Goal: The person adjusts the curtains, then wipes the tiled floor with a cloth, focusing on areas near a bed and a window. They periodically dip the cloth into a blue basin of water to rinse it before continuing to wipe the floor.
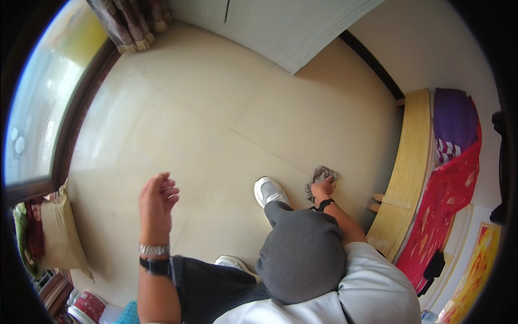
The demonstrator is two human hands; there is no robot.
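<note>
A crumpled grey-brown cloth (319,173) lies against the pale tiled floor (218,158), gripped by my right hand (323,188). That hand is low, just right of a white and grey sneaker (270,191) on my foot, and a black band circles its wrist. To the left, my left hand (158,198) hovers over the floor with nothing in it. Its fingers are loosely bent and a little apart. A silver bracelet (154,249) and a black wristband (155,266) sit on that wrist. A bent knee in grey fabric (303,255) covers part of my right forearm.
A pale cabinet (267,32) stands ahead, beside patterned curtains (135,24). On the right is a low bed with a wooden edge (410,154) and red bedding (445,202). A dark-framed glass door (60,137) and a beige cloth bag (60,235) are at the left.
</note>
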